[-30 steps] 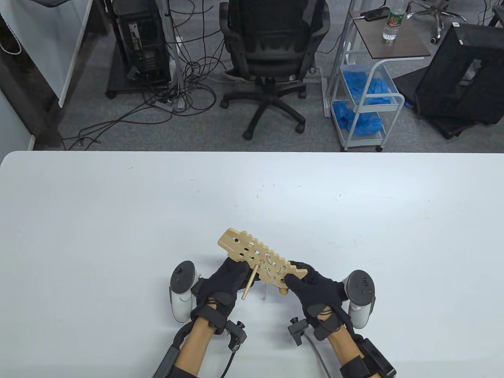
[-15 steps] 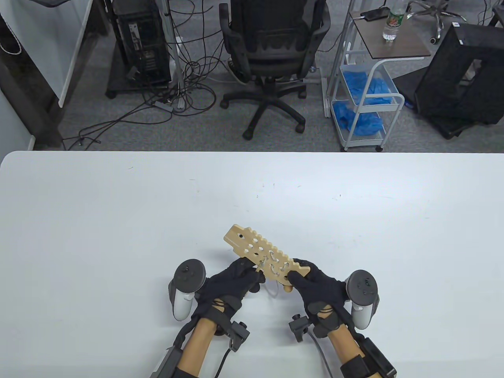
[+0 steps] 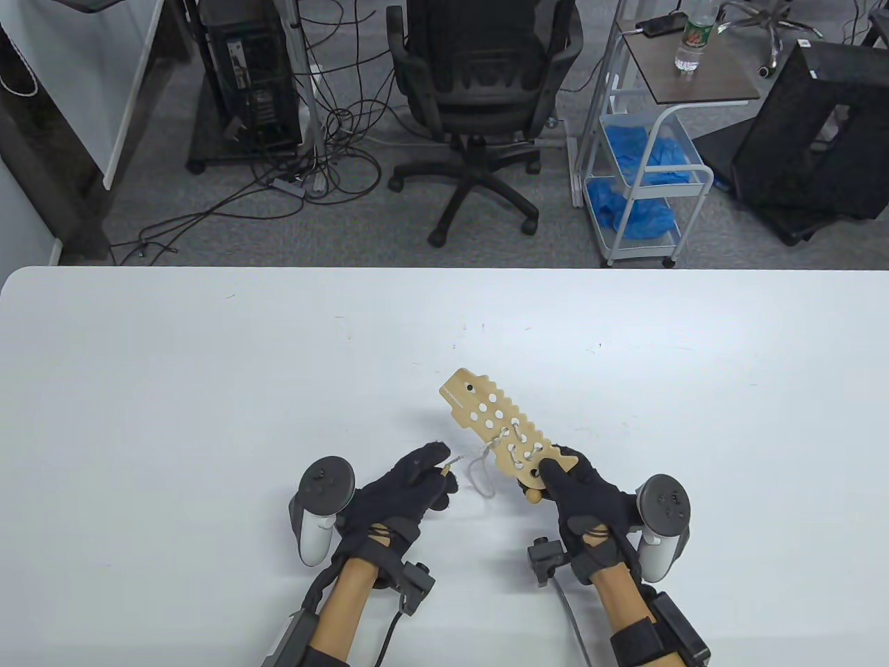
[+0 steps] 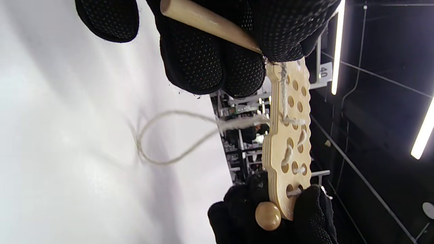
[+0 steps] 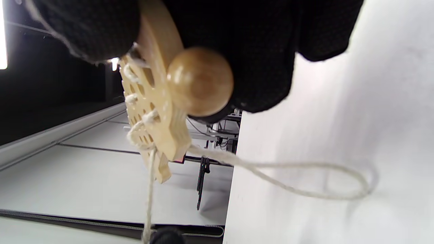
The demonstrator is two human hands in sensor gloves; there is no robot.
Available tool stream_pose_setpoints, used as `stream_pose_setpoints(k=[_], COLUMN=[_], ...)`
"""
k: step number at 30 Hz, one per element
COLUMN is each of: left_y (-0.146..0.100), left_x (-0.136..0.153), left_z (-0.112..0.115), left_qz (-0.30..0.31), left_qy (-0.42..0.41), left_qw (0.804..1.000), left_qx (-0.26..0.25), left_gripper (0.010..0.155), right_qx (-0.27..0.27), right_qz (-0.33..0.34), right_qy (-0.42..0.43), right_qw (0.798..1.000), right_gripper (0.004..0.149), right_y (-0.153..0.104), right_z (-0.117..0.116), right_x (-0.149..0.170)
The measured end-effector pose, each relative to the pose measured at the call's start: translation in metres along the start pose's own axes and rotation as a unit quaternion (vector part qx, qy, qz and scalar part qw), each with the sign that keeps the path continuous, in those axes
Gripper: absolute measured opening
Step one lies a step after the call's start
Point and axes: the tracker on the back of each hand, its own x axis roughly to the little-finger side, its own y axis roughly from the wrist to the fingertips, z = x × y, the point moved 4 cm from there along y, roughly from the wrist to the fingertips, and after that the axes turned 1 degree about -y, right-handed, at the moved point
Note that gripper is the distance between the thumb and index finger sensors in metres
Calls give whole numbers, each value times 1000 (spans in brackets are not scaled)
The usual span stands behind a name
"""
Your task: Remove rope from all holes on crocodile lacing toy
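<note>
We are holding the crocodile lacing toy (image 3: 501, 435) in our right hand (image 3: 587, 501), the grip closed around its near end with the thumb on top and the fingers underneath. The board is raised off the desk (image 3: 208, 389) and is pointing up and away from that grip, toward the far left. In the right wrist view a round wooden bead (image 5: 200, 81) is sitting just beside our gloved fingers (image 5: 257, 51), against the toy's edge.

Our left hand (image 3: 403, 495) is well apart from the toy, off to the left of the right grip. Its grip is pinching a wooden needle (image 4: 208, 24) between thumb and fingers; in the left wrist view the stick is lying across the fingertips (image 4: 200, 64). In the table view only the needle's tip is showing at the thumb.

The rope (image 3: 479, 472) is running from the needle in the left grip, sagging in a loose loop toward the desk between the two hands, then rising to the toy. There it is threading through the holes nearest the right grip, while the holes toward the far end are standing open. In the left wrist view a strand is also running along the face of the board above the laced section.

A tracker (image 3: 318, 507) is sitting on the back of each hand.
</note>
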Motion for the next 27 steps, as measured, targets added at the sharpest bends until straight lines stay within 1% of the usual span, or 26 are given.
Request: stream_pose_setpoints(k=[4, 9, 16, 23, 27], left_y=[-1, 1, 0, -5, -7], left_x=[1, 6, 11, 14, 16], left_z=[-8, -15, -30, -49, -58], left_qz=[-2, -3, -12, -17, -20], left_qy=[4, -17, -17, 9, 9], left_qw=[1000, 1000, 999, 993, 990], left_qx=[-20, -13, -42, -114, -137], left_gripper=[63, 64, 57, 51, 49], right_qx=[27, 49, 73, 97, 111], right_qz=[-15, -37, -54, -71, -84], right_qy=[6, 12, 18, 27, 40], right_qw=[999, 998, 996, 992, 989], right_gripper=[46, 46, 47, 47, 47], right_y=[2, 4, 5, 6, 5], right_z=[12, 24, 37, 48, 54], right_x=[4, 9, 14, 18, 22])
